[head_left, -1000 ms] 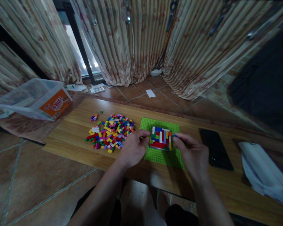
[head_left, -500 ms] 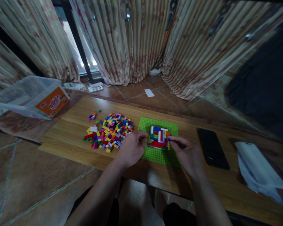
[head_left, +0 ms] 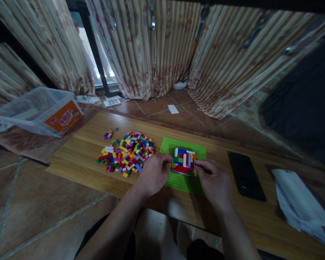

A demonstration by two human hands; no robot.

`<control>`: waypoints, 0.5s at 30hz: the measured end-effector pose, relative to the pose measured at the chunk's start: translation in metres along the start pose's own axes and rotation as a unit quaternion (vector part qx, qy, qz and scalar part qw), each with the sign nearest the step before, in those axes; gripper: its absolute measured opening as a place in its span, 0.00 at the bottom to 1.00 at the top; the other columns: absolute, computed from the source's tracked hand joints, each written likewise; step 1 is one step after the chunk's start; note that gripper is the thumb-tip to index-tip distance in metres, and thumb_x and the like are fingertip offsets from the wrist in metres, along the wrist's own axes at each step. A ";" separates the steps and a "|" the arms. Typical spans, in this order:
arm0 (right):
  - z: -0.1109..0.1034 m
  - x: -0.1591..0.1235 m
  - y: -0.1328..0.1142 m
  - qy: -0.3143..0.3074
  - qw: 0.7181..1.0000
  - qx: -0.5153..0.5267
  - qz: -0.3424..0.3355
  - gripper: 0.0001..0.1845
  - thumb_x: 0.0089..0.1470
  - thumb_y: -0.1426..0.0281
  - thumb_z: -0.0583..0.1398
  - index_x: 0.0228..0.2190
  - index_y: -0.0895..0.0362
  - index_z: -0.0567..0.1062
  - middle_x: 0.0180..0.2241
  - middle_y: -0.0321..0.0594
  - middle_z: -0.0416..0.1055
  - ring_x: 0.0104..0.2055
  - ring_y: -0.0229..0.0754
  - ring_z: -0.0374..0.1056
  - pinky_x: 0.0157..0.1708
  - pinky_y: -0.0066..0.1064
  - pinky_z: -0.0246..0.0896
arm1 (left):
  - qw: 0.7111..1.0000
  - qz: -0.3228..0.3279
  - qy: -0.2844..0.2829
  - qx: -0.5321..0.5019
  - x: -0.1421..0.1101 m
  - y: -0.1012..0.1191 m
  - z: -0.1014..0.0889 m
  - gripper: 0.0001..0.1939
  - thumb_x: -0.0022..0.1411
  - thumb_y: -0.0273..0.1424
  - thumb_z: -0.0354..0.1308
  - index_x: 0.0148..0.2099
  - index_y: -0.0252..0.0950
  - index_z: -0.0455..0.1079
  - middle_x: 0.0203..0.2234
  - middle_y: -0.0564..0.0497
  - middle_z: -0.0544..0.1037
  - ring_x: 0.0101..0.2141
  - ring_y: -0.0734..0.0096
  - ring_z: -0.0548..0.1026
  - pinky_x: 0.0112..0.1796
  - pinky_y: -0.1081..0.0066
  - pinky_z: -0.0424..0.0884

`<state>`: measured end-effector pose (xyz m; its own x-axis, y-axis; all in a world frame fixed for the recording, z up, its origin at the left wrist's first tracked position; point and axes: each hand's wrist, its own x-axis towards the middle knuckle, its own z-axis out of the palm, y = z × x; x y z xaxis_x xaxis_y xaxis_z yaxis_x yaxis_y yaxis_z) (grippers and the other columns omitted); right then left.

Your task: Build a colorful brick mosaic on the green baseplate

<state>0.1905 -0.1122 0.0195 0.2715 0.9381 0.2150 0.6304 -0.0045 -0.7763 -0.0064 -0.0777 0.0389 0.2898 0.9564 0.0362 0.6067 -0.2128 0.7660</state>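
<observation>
A flat block of multicoloured building bricks (head_left: 183, 162), with red, blue, white, green and yellow showing, sits on a green studded baseplate (head_left: 176, 183). My left hand (head_left: 155, 175) is beside its left edge, thumb and forefinger closed together; whatever lies between them is hidden. At the opposite side, my right hand (head_left: 216, 182) pinches a small blue brick (head_left: 195, 163) against or very near the block's right edge. Whether that brick is attached cannot be seen. A loose heap of mixed bricks (head_left: 134, 148) lies to the left of my left hand.
Everything rests on a long wooden table (head_left: 78, 151). Right of the baseplate are a black phone (head_left: 246, 176) and a white packet (head_left: 300, 196). A clear plastic bin (head_left: 35, 112) with an orange label stands at far left. Striped curtains (head_left: 162, 50) hang behind.
The view has shifted slightly, so everything appears a little lower and further right. Both hands stay at the sides of the brick block, with little movement relative to it.
</observation>
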 end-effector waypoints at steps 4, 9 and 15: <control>0.004 0.000 0.000 0.002 1.000 0.002 0.001 0.10 0.51 0.66 0.59 0.31 0.55 0.80 0.35 0.41 0.76 0.37 0.44 0.72 0.41 0.38 0.64 | 1.000 0.002 0.002 0.008 0.000 -0.001 0.001 0.13 0.61 0.23 0.52 0.43 0.35 0.76 0.34 0.50 0.81 0.34 0.69 0.78 0.37 0.72 0.72; 0.003 0.001 0.002 -0.007 0.999 0.032 0.026 0.09 0.49 0.64 0.61 0.30 0.55 0.80 0.34 0.40 0.77 0.37 0.45 0.72 0.40 0.37 0.64 | 1.000 0.002 0.002 0.014 0.000 0.000 0.002 0.13 0.61 0.23 0.52 0.42 0.36 0.76 0.34 0.50 0.80 0.34 0.69 0.77 0.37 0.72 0.71; 0.002 0.000 0.005 -0.022 0.997 0.046 0.050 0.11 0.51 0.61 0.62 0.32 0.53 0.80 0.35 0.40 0.78 0.38 0.45 0.73 0.43 0.39 0.64 | 1.000 0.006 -0.002 0.003 -0.001 -0.001 0.002 0.12 0.61 0.23 0.51 0.42 0.35 0.76 0.34 0.50 0.80 0.33 0.70 0.77 0.35 0.73 0.70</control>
<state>0.1924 -0.1112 0.0151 0.2965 0.9488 0.1087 0.5309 -0.0692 -0.8446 -0.0057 -0.0786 0.0372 0.3003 0.9529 0.0434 0.6078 -0.2262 0.7612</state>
